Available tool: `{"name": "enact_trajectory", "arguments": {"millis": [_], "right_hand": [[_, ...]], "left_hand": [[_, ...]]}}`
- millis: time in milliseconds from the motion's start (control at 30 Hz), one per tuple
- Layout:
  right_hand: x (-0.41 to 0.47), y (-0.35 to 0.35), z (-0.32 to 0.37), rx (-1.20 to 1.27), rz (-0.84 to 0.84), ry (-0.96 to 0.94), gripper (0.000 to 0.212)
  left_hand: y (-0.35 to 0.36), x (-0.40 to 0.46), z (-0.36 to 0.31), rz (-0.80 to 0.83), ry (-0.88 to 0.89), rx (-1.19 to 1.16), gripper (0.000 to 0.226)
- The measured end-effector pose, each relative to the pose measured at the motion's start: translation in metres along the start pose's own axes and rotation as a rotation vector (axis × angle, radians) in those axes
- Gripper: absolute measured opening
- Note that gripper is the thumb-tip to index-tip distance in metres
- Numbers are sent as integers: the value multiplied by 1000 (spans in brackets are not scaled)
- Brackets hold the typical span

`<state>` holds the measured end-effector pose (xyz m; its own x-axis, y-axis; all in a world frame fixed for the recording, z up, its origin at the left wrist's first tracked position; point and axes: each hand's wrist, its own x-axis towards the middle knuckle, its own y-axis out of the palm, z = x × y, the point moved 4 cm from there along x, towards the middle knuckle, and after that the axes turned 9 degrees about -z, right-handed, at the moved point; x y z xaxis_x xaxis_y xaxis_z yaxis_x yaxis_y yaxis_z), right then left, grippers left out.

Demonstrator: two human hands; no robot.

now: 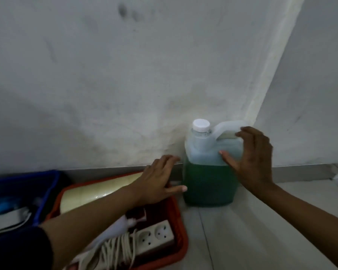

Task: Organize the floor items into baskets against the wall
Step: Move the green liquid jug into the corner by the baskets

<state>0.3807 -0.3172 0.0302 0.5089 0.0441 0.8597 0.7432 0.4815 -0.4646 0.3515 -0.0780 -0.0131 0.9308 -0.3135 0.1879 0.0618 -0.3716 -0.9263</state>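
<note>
**Floor corner, jerrycan and two baskets: state of sorting**

Item 1. Translucent plastic jerrycan, white screw cap, moulded handle on top, a little over half full of green liquid. Stands upright on the tiled floor, hard against the wall near the room corner, just right of the red basket. Not in any basket.

Item 2. Right hand. Grip open: fingers spread and only lightly bent, fingertips at the rear end of the handle, thumb lying on the can's front face. It touches the can but does not clasp it.

Item 3. Left hand. Grip open: fingers extended over the red basket's far corner, thumb reaching to the can's left side; whether it actually touches is not clear.

Item 4. Red basket, on the floor by the wall. Holds a white power strip with coiled cord, a pale yellowish roll, and other white pieces too blurred to name.

Item 5. Blue basket, left of the red one, partly in view; contents dim, something white and something blue.

Progress, as judged: both baskets stand loaded along the wall, so the sorting looks largely done. The jerrycan is the one loose item in view; it seems to be getting parked beside the baskets, not in them.
</note>
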Motion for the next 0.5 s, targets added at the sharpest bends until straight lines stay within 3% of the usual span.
{"name": "enact_trajectory", "arguments": {"millis": [100,233,333,500], "right_hand": [[-22,14,72,43,326,-425,52],[-95,41,141,82,843,-887,56],[-134,54,162,95,1071,-917,68],[-160,54,183,132,1121,-935,50]], "left_hand": [[-14,-66,20,130,90,309,83],[-3,-142,43,154,93,377,80],[12,-188,63,202,111,418,75],[34,-220,88,102,247,489,61]]}}
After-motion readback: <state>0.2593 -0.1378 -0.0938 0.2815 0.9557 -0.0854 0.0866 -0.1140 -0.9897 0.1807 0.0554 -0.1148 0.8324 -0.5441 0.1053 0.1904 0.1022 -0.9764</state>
